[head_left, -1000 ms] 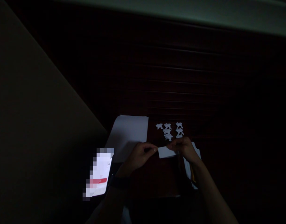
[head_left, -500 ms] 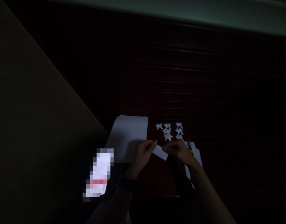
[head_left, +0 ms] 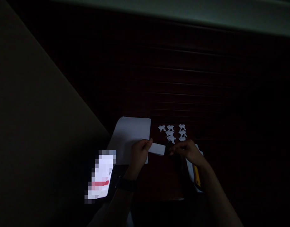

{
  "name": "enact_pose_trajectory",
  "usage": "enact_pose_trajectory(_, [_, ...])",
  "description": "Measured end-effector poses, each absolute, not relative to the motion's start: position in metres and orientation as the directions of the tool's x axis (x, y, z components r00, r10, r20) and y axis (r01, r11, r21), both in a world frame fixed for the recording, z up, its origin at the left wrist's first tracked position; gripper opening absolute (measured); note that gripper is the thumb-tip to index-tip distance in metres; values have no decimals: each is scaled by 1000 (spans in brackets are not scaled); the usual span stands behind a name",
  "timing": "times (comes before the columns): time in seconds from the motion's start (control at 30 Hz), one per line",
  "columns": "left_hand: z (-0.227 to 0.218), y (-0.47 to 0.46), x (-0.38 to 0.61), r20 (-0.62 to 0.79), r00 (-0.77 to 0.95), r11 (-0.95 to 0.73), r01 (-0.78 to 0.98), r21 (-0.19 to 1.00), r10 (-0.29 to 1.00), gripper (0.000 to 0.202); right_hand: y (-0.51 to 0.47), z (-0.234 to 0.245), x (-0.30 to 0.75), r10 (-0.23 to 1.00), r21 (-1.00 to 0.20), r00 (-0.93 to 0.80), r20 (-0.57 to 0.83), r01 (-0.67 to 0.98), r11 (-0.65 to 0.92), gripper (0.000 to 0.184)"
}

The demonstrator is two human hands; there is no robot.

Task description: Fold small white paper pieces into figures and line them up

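Observation:
My left hand [head_left: 139,154] pinches the left end of a small white paper strip [head_left: 157,149] between thumb and fingers. The strip looks folded, with a second edge showing along its lower side. Just right of the strip, and apart from it, is my right hand [head_left: 189,152]. Its fingers are loosely bent, with nothing visible between them. Beyond both hands lie several small folded paper figures [head_left: 169,133], white and pointed, grouped in two columns with one figure off to the left.
Large white paper sheets [head_left: 130,132] lie under and beyond my left hand. A lit phone [head_left: 103,173], its screen blurred, is at lower left. Below my right wrist, a yellow tool like a utility knife [head_left: 197,177] rests on white paper [head_left: 189,168]. The dark tabletop [head_left: 159,186] has a near edge.
My right hand has let go of the paper strip and moved right. My left hand has shifted slightly left with the strip, which now lies more level.

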State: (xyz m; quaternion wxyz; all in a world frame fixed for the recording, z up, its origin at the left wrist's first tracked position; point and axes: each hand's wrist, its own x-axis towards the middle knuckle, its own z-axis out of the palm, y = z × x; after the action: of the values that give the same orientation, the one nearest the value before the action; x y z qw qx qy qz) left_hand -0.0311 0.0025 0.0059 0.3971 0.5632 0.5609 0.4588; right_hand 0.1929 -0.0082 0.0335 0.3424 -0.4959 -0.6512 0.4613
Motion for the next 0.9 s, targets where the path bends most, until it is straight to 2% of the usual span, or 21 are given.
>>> enact_pose_trajectory(0.13, [8,4,-31,104,-108,-74,251,965,989,24,-7,30,191,996,-968,-85,35,243,54,29])
enact_pose_trajectory(0.27, [11,1,-22,211,-90,-190,197,962,973,19,-8,24,166,954,-982,-235,-186,4,-190,51])
enact_pose_trajectory(0.33, [13,0,-19,264,-55,-249,199,948,963,17,-7,18,153,954,-961,-192,-229,-113,-253,52])
enact_pose_trajectory(0.47, [19,-5,-18,294,4,-287,228,930,956,13,-3,8,143,987,-953,-12,-163,-258,-161,38])
enact_pose_trajectory(0.57, [23,-7,-17,238,30,-240,150,959,971,14,-2,6,146,992,-982,87,-90,-175,-73,27])
enact_pose_trajectory(0.67, [22,-9,-14,82,-29,-84,-39,996,996,40,-4,4,149,991,-999,130,-37,-33,-33,24])
enact_pose_trajectory(0.73, [18,-9,-14,-48,-42,41,-153,987,998,58,-4,1,148,994,-1000,111,-20,0,-20,23])
enact_pose_trajectory(0.77, [16,-9,-14,-94,-25,88,-185,979,995,60,-4,-1,147,995,-1000,101,-14,-8,-13,24])
enact_pose_trajectory(0.9, [10,-9,-18,-142,71,153,-199,968,987,36,-2,-6,144,994,-990,104,-17,-143,-2,43])
